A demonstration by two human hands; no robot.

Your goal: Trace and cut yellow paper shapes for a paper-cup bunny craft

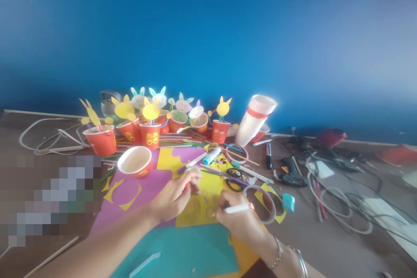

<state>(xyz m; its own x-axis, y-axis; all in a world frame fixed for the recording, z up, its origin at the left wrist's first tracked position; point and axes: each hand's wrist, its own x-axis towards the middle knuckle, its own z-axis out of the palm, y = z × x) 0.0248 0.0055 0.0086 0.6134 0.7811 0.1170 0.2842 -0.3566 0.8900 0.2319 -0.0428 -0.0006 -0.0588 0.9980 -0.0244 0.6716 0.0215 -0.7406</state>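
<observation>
drawing looked to be the step in hand, down in the lower middle of the frame! the right hand (239, 223) had its fingers closed round a white pen (236, 209), tip down near the right side of a yellow sheet (202, 212), where faint rounded outlines and ear-like loops showed. across the sheet's left side lay the left hand (176, 195), fingers curled; whether they pinched anything, one couldn't tell. below sat a teal sheet (182, 249); left of centre, a paper cup (145, 170); just above the hands, scissors (224, 175). the next move, on this evidence, called for a steady pen and a flat yellow sheet.
</observation>
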